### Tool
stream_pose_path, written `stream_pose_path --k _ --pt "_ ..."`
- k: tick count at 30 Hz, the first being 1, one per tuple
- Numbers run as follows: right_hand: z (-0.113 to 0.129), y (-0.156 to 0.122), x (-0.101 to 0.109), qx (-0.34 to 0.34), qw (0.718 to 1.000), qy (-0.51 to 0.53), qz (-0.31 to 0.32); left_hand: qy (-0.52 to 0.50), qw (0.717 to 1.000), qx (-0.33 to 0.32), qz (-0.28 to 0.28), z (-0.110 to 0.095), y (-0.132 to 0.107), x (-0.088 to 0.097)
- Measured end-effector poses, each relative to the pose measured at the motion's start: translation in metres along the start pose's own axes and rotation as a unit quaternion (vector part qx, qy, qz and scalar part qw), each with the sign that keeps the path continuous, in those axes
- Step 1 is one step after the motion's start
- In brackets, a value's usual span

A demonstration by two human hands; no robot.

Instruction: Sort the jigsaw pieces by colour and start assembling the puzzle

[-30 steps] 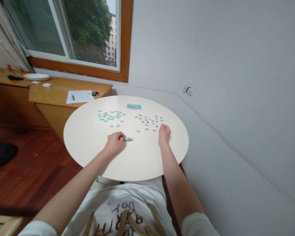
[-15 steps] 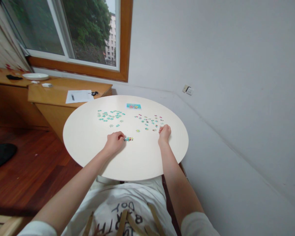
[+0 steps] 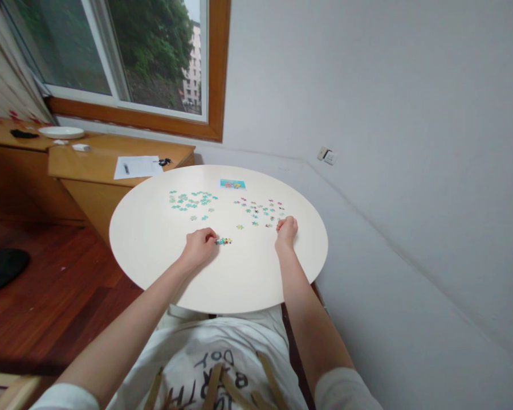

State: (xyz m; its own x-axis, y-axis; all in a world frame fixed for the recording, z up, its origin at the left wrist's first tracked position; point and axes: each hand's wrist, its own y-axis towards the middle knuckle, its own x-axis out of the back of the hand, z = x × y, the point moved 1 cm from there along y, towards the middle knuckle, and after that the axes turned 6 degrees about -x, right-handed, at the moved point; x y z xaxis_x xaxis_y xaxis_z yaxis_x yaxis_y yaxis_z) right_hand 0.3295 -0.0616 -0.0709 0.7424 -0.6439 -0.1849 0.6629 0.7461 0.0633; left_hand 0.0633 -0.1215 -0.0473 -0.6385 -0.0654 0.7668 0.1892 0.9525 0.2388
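My left hand (image 3: pixel 200 245) rests on the white round table with its thumb and fingers closed on the left end of a short strip of joined jigsaw pieces (image 3: pixel 224 241). The strip lies flat and shows yellow, blue and dark bits. My right hand (image 3: pixel 286 231) is curled closed at the right edge of a loose group of colourful jigsaw pieces (image 3: pixel 256 210). Its fingertips are turned away, so whatever is in them is hidden. A single yellow-green jigsaw piece (image 3: pixel 240 227) lies between the hands. Mostly teal jigsaw pieces (image 3: pixel 192 200) are spread out beyond my left hand.
A small blue picture card (image 3: pixel 233 184) lies at the table's (image 3: pixel 235 285) far side. Behind on the left, a wooden desk (image 3: pixel 89 162) carries a paper sheet (image 3: pixel 137 167), keys (image 3: pixel 165 162) and a white dish (image 3: pixel 62 132). The wall (image 3: pixel 389 142) stands close on the right.
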Motion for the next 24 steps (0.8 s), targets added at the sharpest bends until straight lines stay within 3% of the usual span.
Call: stream_pose_path --k 5,24 --pt "0.0041 -0.004 -0.002 -0.025 0.999 0.017 -0.044 -0.001 1.0 -0.001 0.001 0.0003 0.0 0.0" --pt "0.002 -0.0022 -0.0007 -0.025 0.999 0.022 -0.043 -0.009 1.0 -0.002 -0.006 0.0008 0.0 -0.0001"
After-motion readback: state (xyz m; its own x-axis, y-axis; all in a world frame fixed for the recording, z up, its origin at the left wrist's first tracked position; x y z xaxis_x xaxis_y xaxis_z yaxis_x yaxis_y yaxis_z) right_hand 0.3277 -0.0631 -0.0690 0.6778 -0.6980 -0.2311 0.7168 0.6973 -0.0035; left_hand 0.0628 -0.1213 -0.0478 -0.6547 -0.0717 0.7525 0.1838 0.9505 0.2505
